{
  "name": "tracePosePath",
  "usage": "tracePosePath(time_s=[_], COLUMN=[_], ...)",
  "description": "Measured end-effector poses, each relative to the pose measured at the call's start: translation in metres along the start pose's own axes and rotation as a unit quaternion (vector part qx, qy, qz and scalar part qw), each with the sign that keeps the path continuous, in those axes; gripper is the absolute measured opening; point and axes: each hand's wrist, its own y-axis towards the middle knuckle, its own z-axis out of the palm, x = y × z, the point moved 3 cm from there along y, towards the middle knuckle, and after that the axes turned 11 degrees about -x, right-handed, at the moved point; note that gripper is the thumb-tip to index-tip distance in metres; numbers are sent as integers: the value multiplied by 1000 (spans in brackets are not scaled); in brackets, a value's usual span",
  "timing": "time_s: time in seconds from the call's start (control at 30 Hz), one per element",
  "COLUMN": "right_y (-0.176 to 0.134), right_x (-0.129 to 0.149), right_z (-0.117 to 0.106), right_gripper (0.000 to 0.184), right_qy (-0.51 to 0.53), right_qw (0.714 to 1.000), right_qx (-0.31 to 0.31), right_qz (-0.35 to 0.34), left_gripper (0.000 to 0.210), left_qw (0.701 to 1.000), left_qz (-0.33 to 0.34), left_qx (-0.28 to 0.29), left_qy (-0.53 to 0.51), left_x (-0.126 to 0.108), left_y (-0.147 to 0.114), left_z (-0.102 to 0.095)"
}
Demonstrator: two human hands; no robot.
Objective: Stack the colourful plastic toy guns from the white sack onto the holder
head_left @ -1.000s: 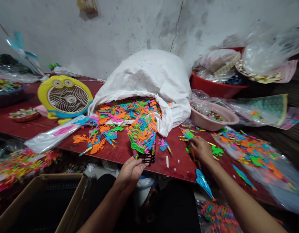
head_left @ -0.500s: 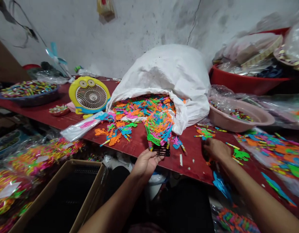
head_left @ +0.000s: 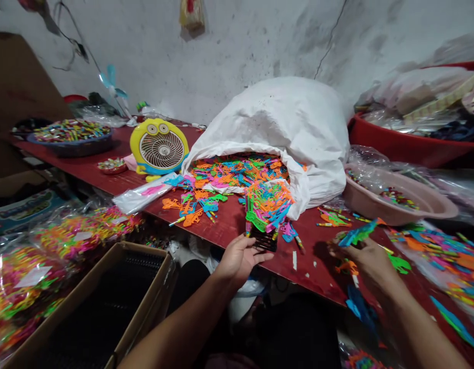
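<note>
Right hand has lifted a blue plastic toy piece off the table since the earlier frame; left hand position unchanged.

Right hand: fingers pinched on the blue toy piece, held just above the red table, long axis running left-low to right-high. Left hand: fingers curled against the black comb rack at the table edge, loaded with a stacked bundle of coloured pieces. The rack lies left of the blue piece, nearer the left hand. Behind: white sack, yellow fan.

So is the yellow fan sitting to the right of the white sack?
No, the yellow fan stands on the red table to the left of the white sack, near its spilled plastic pieces.
</note>
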Motion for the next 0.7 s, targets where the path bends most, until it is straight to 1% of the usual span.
tracePosePath(time_s=[0.03, 0.07, 0.1, 0.2, 0.3, 0.4, 0.5, 0.57, 0.7], right_y=[-13, -26, -40, -76, -100, -112, -115, -117, -123], right_x=[7, 15, 23, 41, 46, 41, 37, 39, 46], right_z=[9, 17, 26, 53, 73, 86, 91, 93, 95], right_gripper=[32, 37, 39, 37, 33, 32, 33, 31, 20], right_qy=[41, 80, 110, 153, 159, 140, 119, 92, 30], right_qw=[998, 994, 991, 985, 984, 987, 990, 993, 993], right_qx=[26, 35, 39, 69, 81, 78, 74, 73, 65], right_qz=[44, 65, 68, 33, 6, 5, -4, -33, -94], left_gripper=[18, 18, 19, 22, 21, 18, 16, 17, 20], left_qw=[1000, 1000, 1000, 1000, 1000, 1000, 999, 999, 999], left_qz=[-1, -3, -4, -1, 8, 12, 14, 16, 18], left_qx=[4, 8, 13, 15, 2, -12, -19, -19, -29], left_qy=[-2, -3, -4, -10, -17, -22, -31, -32, -34], left_x=[0, 0, 1, 2, 5, 7, 9, 10, 12], left_y=[0, 0, -1, -1, -1, 0, 0, 0, 1], left_z=[1, 1, 2, 1, -2, -6, -10, -11, -14])
